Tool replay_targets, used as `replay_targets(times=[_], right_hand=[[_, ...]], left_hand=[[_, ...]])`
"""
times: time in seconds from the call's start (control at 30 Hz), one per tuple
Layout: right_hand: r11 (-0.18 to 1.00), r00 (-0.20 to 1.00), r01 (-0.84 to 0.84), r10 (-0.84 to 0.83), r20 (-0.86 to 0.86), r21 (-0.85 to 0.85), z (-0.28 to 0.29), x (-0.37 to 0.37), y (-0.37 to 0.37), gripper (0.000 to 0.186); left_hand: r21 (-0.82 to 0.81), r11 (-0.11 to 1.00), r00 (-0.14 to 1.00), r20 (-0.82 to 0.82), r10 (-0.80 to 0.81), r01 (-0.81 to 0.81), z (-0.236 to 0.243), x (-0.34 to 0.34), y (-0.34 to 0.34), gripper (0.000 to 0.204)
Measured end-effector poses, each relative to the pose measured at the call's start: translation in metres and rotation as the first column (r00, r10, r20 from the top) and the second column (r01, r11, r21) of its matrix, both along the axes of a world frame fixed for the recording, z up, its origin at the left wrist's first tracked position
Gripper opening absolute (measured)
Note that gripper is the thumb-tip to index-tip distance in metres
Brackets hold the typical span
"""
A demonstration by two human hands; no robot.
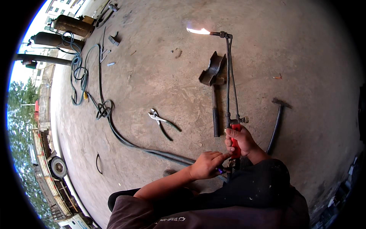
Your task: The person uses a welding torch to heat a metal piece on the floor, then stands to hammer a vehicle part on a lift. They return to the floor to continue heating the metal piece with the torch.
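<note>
A cutting torch (229,84) with long thin metal tubes stands upright in front of me, a bright flame (199,31) burning leftward from its tip. My right hand (244,141) is closed around its red handle (236,134). Just below, my left hand (209,164) has its fingers closed by the handle's lower end, where the hoses join. A bit of something purple-blue (220,170) shows at those fingers; whether it is held is unclear. Left of the torch tubes lies a dark steel piece with curved channels (213,70), and a rod with a black grip (215,118) extends from it.
Pliers (158,119) lie open on the concrete floor (152,68), and a hammer (280,118) lies right of the torch. Dark hoses (148,150) run from my hands toward gas cylinders (59,40) at the far left. A parked truck (53,179) stands beyond the floor's left edge.
</note>
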State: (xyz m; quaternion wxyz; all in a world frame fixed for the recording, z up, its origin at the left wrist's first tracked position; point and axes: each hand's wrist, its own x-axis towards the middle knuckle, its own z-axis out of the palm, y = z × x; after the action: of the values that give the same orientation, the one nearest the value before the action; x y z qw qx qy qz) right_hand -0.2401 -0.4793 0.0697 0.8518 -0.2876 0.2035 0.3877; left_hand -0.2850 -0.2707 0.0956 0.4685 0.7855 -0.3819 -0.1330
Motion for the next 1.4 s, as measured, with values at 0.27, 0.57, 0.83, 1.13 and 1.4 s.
replay_targets(times=[0.27, 0.57, 0.83, 1.13, 1.4], right_hand=[[0.997, 0.997, 0.073, -0.073, 0.006, -0.007, -0.006, -0.003, 0.001, 0.029], [0.999, 0.999, 0.022, -0.022, 0.036, -0.024, -0.006, -0.001, -0.001, 0.031], [0.998, 0.998, 0.063, -0.063, 0.020, -0.022, -0.011, -0.003, 0.002, 0.029], [1.000, 1.000, 0.009, -0.009, -0.028, -0.018, -0.002, -0.001, -0.001, 0.031], [0.995, 0.996, 0.087, -0.088, -0.014, -0.042, -0.018, -0.006, 0.000, 0.031]], left_hand=[[-0.046, 0.998, 0.999, 0.023, 0.038, -0.037, -0.003, -0.001, 0.001, 0.070], [-0.056, 0.997, 0.999, 0.026, 0.045, -0.044, -0.006, -0.001, 0.000, 0.071], [-0.044, 0.998, 0.997, 0.059, 0.043, -0.041, -0.007, -0.001, 0.000, 0.069], [-0.041, 0.999, 0.998, 0.066, 0.023, -0.020, -0.010, -0.004, -0.007, 0.064], [-0.050, 0.998, 0.999, 0.042, 0.026, -0.024, -0.015, -0.008, -0.009, 0.061]])
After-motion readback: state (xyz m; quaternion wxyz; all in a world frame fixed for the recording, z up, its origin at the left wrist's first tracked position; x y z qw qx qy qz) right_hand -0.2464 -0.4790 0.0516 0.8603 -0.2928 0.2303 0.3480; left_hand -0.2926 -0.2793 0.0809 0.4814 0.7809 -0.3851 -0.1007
